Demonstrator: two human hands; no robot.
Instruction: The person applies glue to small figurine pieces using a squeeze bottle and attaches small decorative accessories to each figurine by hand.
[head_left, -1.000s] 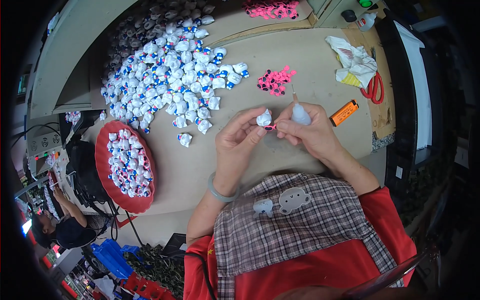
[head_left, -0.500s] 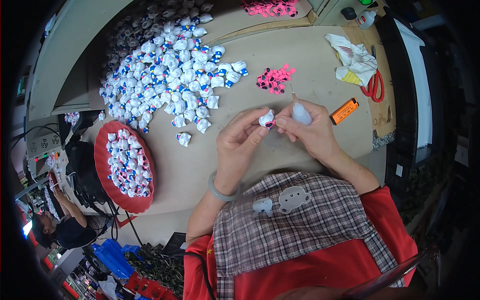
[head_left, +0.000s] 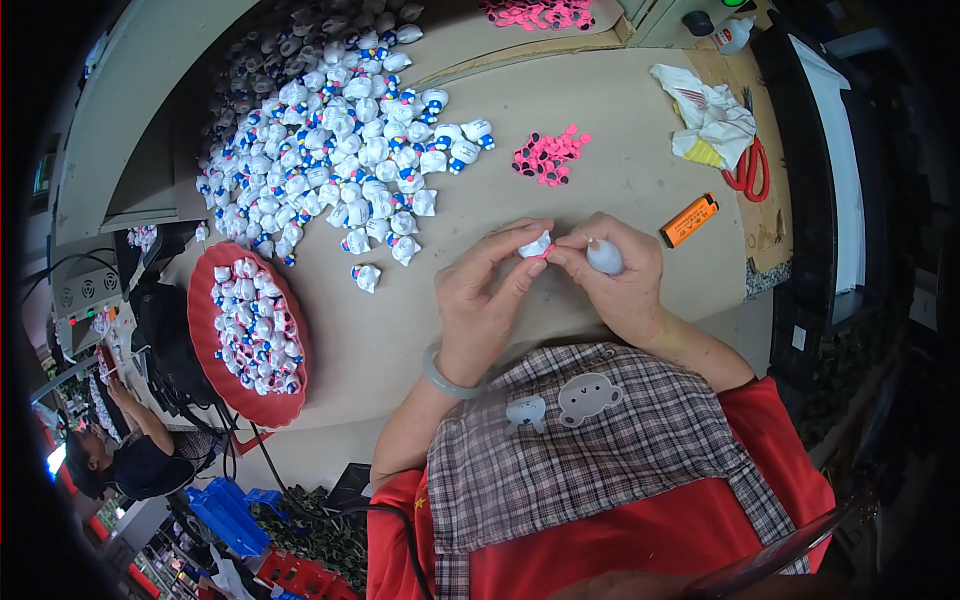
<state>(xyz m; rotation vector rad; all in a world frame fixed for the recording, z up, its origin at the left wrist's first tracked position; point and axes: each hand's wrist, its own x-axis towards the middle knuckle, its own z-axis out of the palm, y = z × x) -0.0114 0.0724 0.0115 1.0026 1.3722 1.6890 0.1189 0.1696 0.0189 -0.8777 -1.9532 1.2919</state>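
My left hand (head_left: 478, 290) pinches a small white toy figure (head_left: 534, 244) between thumb and fingertips. A pink piece (head_left: 545, 254) shows at its lower right side, where the thumb and forefinger of my right hand (head_left: 628, 285) press against it. That same hand keeps a small translucent squeeze bottle (head_left: 605, 258) tucked in its fingers, its nozzle end tipped up toward the view. Beyond my hands lies a little heap of pink and black pieces (head_left: 550, 157). Many white and blue figures (head_left: 350, 165) are piled at the far left, and one stray figure (head_left: 366, 277) sits nearer.
Left of my arms stands a red scalloped bowl (head_left: 203, 335) filled with figures. At the right lie an orange box cutter (head_left: 689, 220), red-handled scissors (head_left: 760, 170) and a crumpled white wrapper (head_left: 715, 118). More pink pieces (head_left: 540, 14) rest on a far shelf. Another person (head_left: 150, 465) works at far left.
My right fingertips have closed in on the figure's pink side. The figure has turned slightly in my left fingers. The bottle's thin tip, pointing away before, now tilts upward.
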